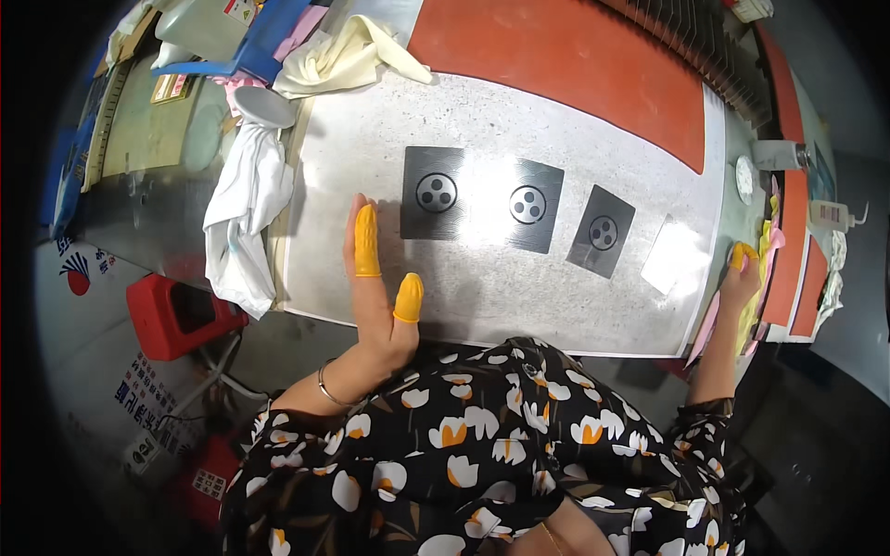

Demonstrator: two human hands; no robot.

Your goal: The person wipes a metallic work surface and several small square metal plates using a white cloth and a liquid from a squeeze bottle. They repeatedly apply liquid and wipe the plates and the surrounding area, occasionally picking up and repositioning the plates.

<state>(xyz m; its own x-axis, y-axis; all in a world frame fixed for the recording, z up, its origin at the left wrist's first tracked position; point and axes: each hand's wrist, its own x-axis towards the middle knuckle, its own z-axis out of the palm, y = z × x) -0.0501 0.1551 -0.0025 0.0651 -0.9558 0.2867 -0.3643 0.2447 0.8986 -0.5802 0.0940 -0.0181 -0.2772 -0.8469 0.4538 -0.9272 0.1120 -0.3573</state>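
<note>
My left hand [375, 301] at centre-left, thumb and finger spread in yellow finger cots [367, 243], narrow gap to dark, fine-lined square plate [434, 193] at upper centre, bare speckled worktop [519, 296] below, right hand [739, 283] at frame right, grip: cannot tell.

My bench [519, 310] has a pale, speckled top, with white glare [491, 176] across its middle. On my left stands a darker side table [139, 208]; below it I see grey floor [289, 347] and metal legs [220, 371]. Far to my right spreads a bluish-grey surface [858, 296].
</note>
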